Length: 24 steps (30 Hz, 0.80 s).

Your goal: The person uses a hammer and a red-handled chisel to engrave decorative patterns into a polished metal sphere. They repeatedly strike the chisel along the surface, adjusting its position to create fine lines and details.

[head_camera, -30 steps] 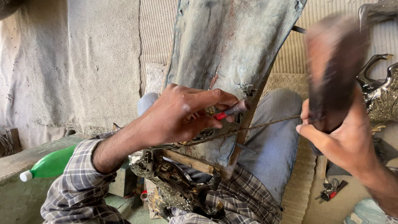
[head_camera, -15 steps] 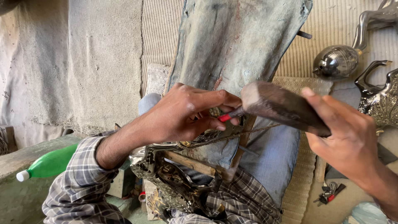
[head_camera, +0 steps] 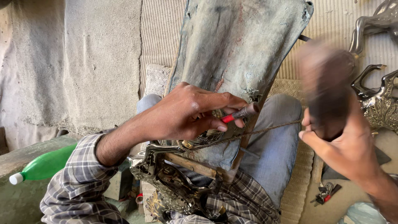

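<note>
Up again goes the wooden mallet, blurred at 2 o'clock in the right hand, which holds it tight. Left hand pinches the red-handled chisel mid-shaft against the brass piece at centre. Chisel looks stiff, thin, maybe slippery.

A small metal-craft workshop on the floor: rough plastered wall, a worn, stained work board propped upright, ornate cast metal figures just right of the board, pliers below them.
</note>
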### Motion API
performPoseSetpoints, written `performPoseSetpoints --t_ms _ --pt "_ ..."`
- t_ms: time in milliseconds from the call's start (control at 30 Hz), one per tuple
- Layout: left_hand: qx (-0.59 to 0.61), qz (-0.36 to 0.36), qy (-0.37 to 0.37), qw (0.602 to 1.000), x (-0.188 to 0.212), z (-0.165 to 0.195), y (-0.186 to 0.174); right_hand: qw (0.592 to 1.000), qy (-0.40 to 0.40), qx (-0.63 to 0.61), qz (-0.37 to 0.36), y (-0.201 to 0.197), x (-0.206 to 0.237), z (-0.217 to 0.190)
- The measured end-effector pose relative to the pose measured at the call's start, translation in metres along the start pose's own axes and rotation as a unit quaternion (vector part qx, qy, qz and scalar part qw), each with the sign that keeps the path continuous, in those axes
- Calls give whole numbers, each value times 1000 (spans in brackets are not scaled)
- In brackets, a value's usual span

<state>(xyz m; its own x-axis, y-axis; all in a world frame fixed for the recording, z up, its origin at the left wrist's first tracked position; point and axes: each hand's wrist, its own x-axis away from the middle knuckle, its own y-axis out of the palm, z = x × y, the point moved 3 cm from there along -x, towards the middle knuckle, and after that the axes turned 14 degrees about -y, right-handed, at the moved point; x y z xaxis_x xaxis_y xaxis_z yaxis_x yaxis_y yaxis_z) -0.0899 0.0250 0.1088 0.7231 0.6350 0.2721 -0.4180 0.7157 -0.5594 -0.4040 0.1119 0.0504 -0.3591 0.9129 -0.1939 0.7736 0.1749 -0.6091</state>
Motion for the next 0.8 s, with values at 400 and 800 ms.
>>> performPoseSetpoints --t_ms 400,800 --pt "27 -17 29 999 -2 -5 -5 1000 1 23 -5 0 -4 -3" --pt "56 -24 62 996 -1 -10 -10 1000 -3 21 0 -1 -4 -2"
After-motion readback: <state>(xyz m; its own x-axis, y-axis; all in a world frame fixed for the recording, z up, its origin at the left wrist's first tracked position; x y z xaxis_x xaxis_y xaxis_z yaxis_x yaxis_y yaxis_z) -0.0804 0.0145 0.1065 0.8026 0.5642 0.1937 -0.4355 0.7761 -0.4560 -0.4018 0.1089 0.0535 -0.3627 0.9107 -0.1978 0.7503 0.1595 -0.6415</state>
